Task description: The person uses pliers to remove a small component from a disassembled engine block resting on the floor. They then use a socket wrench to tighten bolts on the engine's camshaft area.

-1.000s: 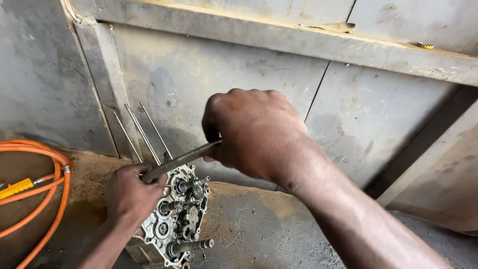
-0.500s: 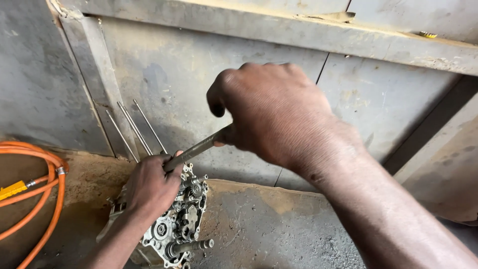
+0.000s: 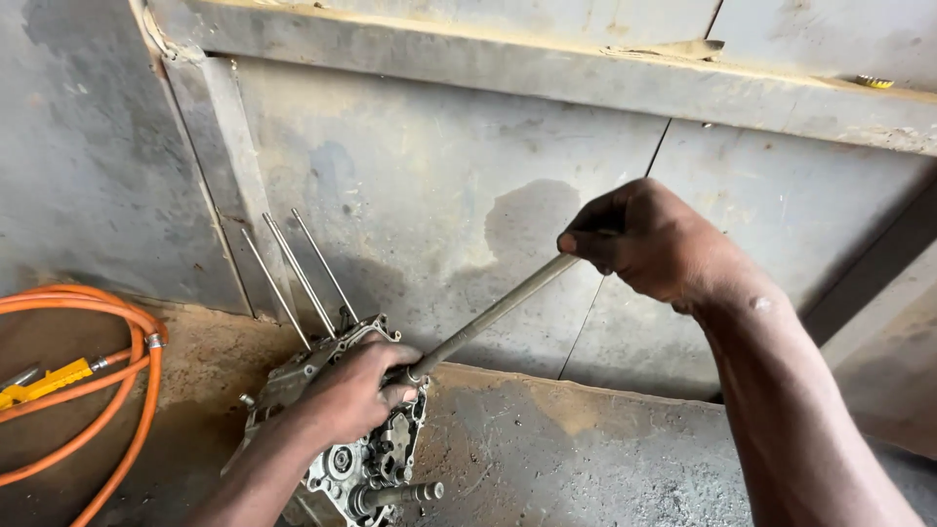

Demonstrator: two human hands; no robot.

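Observation:
A greasy metal engine case (image 3: 376, 466) with exposed gears stands on the dirty floor at lower left, three thin studs (image 3: 298, 275) rising from its top. My left hand (image 3: 356, 388) rests on the upper part of the case, fingers curled around the lower end of a long grey metal bar (image 3: 493, 314). The bar slants up to the right. My right hand (image 3: 649, 242) is closed around its upper end, in front of the grey wall. A short shaft (image 3: 400, 495) sticks out of the case near the bottom edge.
An orange hose (image 3: 132, 390) coils on the floor at the left, with a yellow fitting (image 3: 44, 383) inside its loop. A grey panelled metal wall (image 3: 439, 195) with a horizontal beam (image 3: 547, 68) stands right behind the case. A dark slanted post (image 3: 878, 263) is at the right.
My right hand has slid up and to the right along the bar, away from the case. My left hand has shifted onto the top of the case at the bar's lower end.

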